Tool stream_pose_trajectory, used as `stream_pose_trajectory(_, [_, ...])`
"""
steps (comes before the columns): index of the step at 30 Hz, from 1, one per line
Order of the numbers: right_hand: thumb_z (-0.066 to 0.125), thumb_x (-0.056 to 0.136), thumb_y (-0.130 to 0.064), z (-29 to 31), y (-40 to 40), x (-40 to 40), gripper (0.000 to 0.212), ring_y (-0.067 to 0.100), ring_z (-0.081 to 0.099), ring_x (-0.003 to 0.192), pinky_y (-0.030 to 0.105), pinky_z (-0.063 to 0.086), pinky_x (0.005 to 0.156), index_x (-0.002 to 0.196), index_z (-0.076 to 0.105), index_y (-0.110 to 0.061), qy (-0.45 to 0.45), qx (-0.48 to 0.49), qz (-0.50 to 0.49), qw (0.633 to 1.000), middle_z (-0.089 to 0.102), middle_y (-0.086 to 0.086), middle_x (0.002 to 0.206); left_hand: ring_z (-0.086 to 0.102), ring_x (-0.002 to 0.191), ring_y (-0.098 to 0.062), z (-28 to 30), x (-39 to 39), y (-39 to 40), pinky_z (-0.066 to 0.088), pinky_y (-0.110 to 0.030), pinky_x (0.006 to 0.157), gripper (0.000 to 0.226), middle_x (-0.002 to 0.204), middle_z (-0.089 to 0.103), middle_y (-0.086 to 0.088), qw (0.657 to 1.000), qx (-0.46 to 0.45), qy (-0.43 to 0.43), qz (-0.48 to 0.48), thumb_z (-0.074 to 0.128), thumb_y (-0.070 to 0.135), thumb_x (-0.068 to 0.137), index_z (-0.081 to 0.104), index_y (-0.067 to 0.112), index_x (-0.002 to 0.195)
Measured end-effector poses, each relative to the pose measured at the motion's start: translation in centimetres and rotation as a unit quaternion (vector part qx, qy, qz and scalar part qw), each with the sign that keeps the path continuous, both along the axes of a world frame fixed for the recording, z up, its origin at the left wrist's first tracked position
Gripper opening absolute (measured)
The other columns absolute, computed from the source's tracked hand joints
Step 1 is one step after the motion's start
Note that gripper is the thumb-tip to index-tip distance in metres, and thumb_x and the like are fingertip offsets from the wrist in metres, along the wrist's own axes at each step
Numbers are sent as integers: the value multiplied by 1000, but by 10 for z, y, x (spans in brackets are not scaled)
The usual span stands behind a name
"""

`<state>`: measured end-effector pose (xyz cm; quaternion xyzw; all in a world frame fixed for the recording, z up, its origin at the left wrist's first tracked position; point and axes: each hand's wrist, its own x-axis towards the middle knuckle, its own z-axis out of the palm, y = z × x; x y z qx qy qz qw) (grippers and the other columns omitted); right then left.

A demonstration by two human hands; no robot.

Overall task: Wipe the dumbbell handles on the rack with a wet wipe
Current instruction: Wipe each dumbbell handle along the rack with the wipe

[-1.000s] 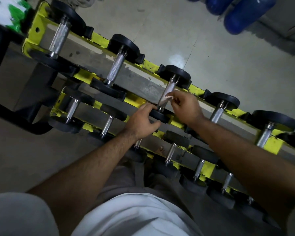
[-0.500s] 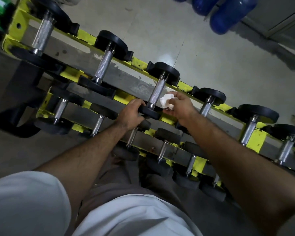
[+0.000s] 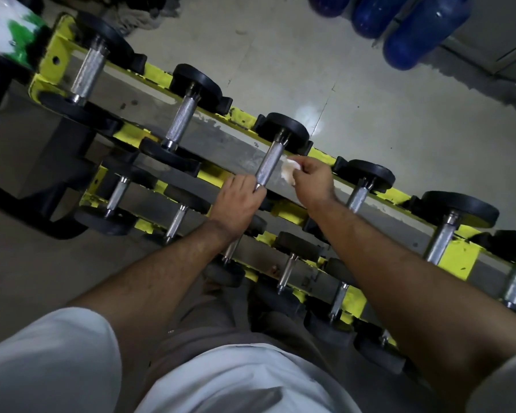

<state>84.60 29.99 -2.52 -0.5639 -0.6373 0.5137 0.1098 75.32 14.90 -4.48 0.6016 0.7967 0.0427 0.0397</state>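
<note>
A yellow two-tier rack holds black dumbbells with knurled steel handles. My left hand grips the near end of the third dumbbell's handle on the upper tier, covering its near weight. My right hand pinches a crumpled white wet wipe, held just right of that handle and apart from it. Other upper-tier handles lie at the left and at the right.
The lower tier carries several smaller dumbbells close to my legs. Blue water jugs stand on the floor beyond the rack at top right. A white and green object sits at the top left corner, above a dark frame.
My right hand has lifted the wipe off the third handle and holds it just to its right. My left hand has moved onto the near end of that handle.
</note>
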Motion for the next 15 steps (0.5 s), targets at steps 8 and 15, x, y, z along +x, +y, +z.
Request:
stream_pose_trajectory(8, [54, 91, 1, 4, 8, 1, 40, 6, 62, 108, 28, 54, 97, 116, 74, -24, -5, 143, 136, 980, 71, -6, 119, 42, 104, -23, 13, 14, 11, 41, -36, 92, 44, 113, 47, -8, 987, -60, -101, 110, 71, 26, 80, 52, 16, 118])
stream_pose_trajectory(15, [57, 93, -9, -9, 24, -15, 29, 25, 64, 113, 40, 54, 96, 117, 73, -12, -8, 416, 316, 852, 71, 5, 121, 41, 117, -18, 13, 22, 4, 47, -32, 96, 46, 120, 49, -4, 964, 3, -193, 183, 70, 43, 86, 59, 15, 120])
